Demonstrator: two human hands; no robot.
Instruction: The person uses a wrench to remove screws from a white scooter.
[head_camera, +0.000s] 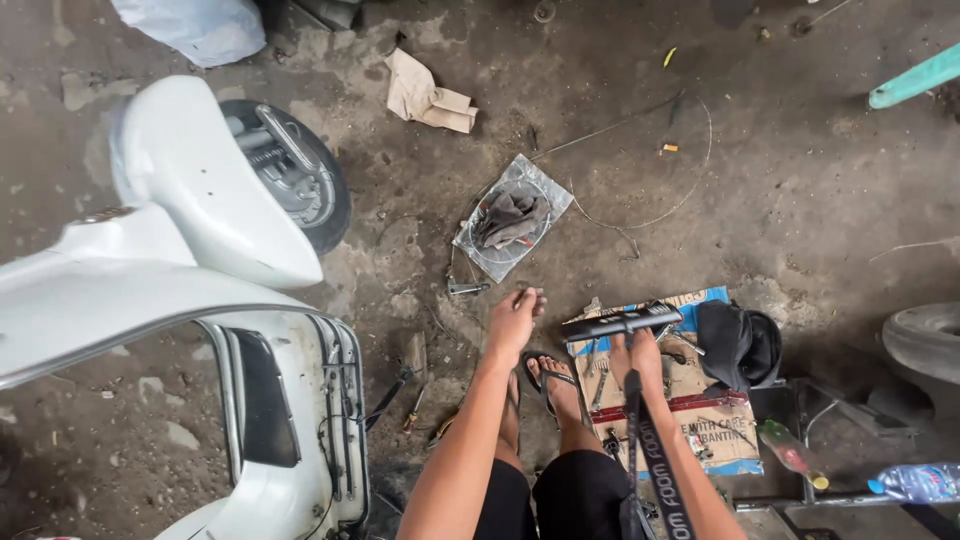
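Head view, looking straight down at a stained concrete floor (780, 200).

Right hand (645, 352): grip clamped around a long black bar-shaped tool (622, 322), held level above a flattened cardboard sheet (700, 400). Tool is already off the floor and in hand.

Left hand (512, 322): fingers pinched together at the tips, as if around something small (too small to make out; cannot tell whether anything is in it). It hangs above bare floor, just beside a small metal part (467, 288).

Progress, judged from how things lie: the white scooter (190, 270) stands at left with its front panelling opened and wiring showing, so stripping appears well begun; nothing suggests reassembly. Small tools lie on the cardboard, and a screwdriver (413, 410) lies on the floor by the scooter.

Surroundings: a clear bag holding a grey rag (512, 220) ahead of the left hand; loose wire (650, 215) trailing across the floor; a crumpled paper scrap (430, 98); a black pouch (738, 345) at right; a water bottle (915, 482) lower right.

In the way: the person's own sandalled feet (555, 385) and a black strap (655, 460) lie between body and cardboard.
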